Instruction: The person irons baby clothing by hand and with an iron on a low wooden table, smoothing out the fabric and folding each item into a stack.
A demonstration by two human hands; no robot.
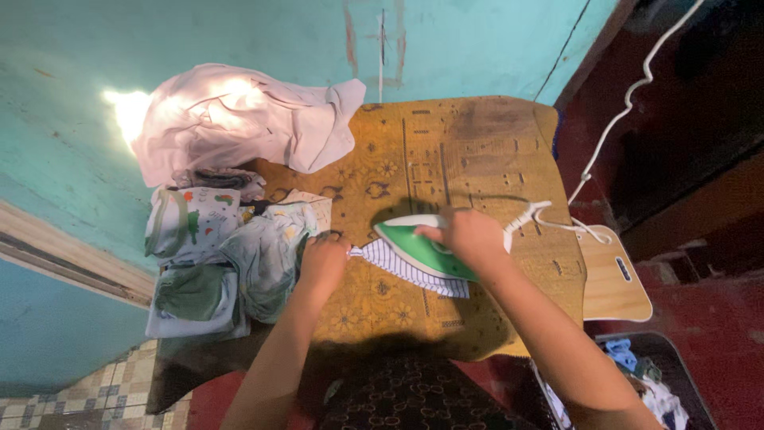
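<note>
Hand, right: my right hand [469,235] is wrapped around the handle of the green and white iron [422,248], fingers curled tight over it.
Iron: it sits flat under my palm, its pointed nose aimed toward my other hand, and it covers part of the striped cloth [410,271].
Hand, left: my left hand [325,259] is bunched closed, pinching the narrow end of the striped cloth just beside the iron's nose.
Striped cloth: white with dark stripes, lying between my two hands on the worktop [446,151], its far end spreading out below the iron.
Cord: the white cord [629,95] leaves the back of the iron near my right wrist and runs up and away along the dark floor.
Worktop: covered in a yellow patterned sheet, bare beyond the iron.
Folded clothes: a stack of pale green and printed clothes [215,255] lies just left of my left hand.
Pink garment: a crumpled pink garment [239,119] lies past the stack, against the turquoise wall.
</note>
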